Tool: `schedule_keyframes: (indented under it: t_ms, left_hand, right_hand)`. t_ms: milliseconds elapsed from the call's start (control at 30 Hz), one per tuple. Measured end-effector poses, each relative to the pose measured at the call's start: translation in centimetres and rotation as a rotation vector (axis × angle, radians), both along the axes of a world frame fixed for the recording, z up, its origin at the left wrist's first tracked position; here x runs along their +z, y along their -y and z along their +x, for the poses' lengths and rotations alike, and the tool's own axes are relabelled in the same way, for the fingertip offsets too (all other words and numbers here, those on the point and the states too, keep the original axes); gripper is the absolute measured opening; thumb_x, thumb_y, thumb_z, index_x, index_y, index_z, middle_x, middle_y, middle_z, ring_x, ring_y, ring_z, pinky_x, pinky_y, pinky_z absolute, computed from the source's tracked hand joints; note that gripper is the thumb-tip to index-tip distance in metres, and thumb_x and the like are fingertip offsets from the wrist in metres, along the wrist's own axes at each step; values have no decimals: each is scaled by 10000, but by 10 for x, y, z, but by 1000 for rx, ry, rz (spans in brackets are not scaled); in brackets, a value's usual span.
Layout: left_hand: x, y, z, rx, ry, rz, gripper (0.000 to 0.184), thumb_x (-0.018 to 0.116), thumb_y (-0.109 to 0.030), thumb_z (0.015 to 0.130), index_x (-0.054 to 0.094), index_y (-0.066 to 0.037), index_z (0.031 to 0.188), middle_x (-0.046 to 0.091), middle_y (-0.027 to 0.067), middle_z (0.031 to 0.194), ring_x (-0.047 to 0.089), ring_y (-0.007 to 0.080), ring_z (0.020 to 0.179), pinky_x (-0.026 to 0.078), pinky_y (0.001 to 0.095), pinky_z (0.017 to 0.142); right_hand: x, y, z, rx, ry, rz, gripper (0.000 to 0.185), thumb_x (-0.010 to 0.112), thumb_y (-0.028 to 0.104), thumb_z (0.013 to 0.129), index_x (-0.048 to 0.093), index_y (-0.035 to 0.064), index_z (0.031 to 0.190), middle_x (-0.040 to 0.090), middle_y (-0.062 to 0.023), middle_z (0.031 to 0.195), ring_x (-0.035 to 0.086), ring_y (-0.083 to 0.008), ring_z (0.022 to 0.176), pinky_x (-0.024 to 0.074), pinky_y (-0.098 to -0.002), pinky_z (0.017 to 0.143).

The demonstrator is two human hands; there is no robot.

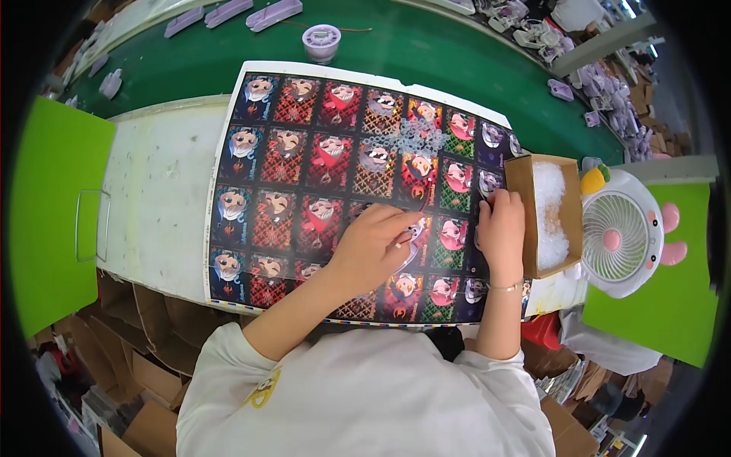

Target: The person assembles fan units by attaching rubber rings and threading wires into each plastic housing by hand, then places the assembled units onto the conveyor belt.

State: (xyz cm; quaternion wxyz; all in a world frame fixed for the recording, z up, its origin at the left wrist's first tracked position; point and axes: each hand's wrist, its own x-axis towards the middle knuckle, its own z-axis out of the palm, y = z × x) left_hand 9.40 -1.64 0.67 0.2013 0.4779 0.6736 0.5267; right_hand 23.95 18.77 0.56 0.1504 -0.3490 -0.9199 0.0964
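My left hand [371, 247] is closed around a small pale lavender plastic part [413, 242], with a thin red wire [423, 202] rising from it. Beside the open carton, my right hand [501, 231] has its fingers curled together; whatever they hold, if anything, is too small to make out. Both hands are over a printed sheet [285, 171] covered in rows of cartoon character cards. A loose cluster of small translucent pieces [415, 139] lies on the sheet beyond my left hand. The carton [521, 179] contains many small clear-white pieces [550, 217].
A white fan with a rabbit face [620, 232] stands right of the carton. Behind the sheet runs a green conveyor belt [426, 57] carrying a round lavender unit [320, 43] and lavender shells [274, 14]. Lavender parts [609, 99] are heaped at far right. Cardboard boxes [141, 316] sit below the bench.
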Motion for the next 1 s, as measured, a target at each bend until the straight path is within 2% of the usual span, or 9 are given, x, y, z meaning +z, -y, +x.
schedule_keyframes:
  t_ms: [133, 233, 300, 433, 533, 633, 733, 933, 1000]
  left_hand:
    - [5, 0, 2, 25, 12, -36, 378, 572, 34, 805, 655, 15, 1173, 650, 141, 975, 589, 299, 893, 475, 377, 795]
    - [4, 1, 3, 55, -2, -31, 381, 568, 36, 807, 650, 15, 1179, 648, 140, 973, 588, 299, 901, 474, 377, 797]
    - [0, 1, 6, 66, -15, -15, 382, 567, 32, 808, 646, 14, 1182, 648, 141, 975, 589, 299, 905, 475, 377, 801]
    - [-1, -1, 5, 58, -28, -16, 373, 573, 12, 808, 648, 13, 1174, 652, 142, 980, 594, 303, 903, 483, 381, 806]
    - [0, -3, 7, 98, -31, -33, 353, 586, -7, 804, 658, 15, 1148, 657, 142, 977, 601, 309, 893, 492, 394, 802]
    - [-4, -8, 13, 178, -53, -32, 328, 596, -21, 799, 672, 18, 1115, 661, 143, 962, 608, 313, 882, 496, 406, 790]
    - [-6, -10, 16, 233, -79, -10, 295, 598, -30, 811, 682, 21, 1089, 664, 146, 942, 611, 316, 877, 495, 405, 784]
    - [-6, -12, 16, 248, -124, 8, 238, 579, -37, 865, 689, 20, 1069, 670, 159, 926, 613, 329, 867, 487, 410, 780]
    - [-6, -13, 16, 240, -128, -2, 232, 571, -38, 875, 690, 19, 1066, 671, 163, 927, 614, 332, 866, 484, 418, 779]
  right_hand:
    - [6, 15, 2, 164, -41, -172, 37, 557, -6, 899, 531, -21, 920, 556, -195, 891, 555, -392, 869, 456, -462, 769]
    - [41, 61, 1, 234, -176, -646, 53, 598, -21, 865, 549, -4, 876, 548, -117, 739, 575, -240, 636, 449, -349, 580]
    - [54, 88, -4, 195, -273, -800, 83, 635, -17, 845, 558, 1, 871, 524, -84, 685, 527, -162, 571, 415, -308, 520]
    - [37, 100, -14, 264, -328, -551, 98, 647, -21, 845, 587, 12, 916, 561, -125, 754, 564, -260, 616, 449, -354, 548]
    - [36, 105, -19, 281, -390, -329, 83, 632, -35, 859, 618, -3, 935, 611, -137, 768, 586, -256, 593, 468, -339, 565]
    - [34, 113, -21, 169, -349, -316, 139, 617, -34, 855, 625, 4, 988, 615, -171, 826, 620, -353, 721, 501, -427, 626]
    - [33, 116, -28, 119, -412, -312, 120, 608, -38, 859, 629, -2, 971, 632, -175, 842, 627, -354, 733, 506, -418, 634]
    - [42, 89, -29, 311, -340, -355, 81, 607, -35, 834, 628, -11, 909, 636, -196, 825, 633, -377, 746, 504, -441, 653]
    - [56, 77, -31, 379, -185, -357, 50, 611, -15, 830, 614, -14, 880, 636, -205, 828, 632, -386, 755, 500, -457, 654]
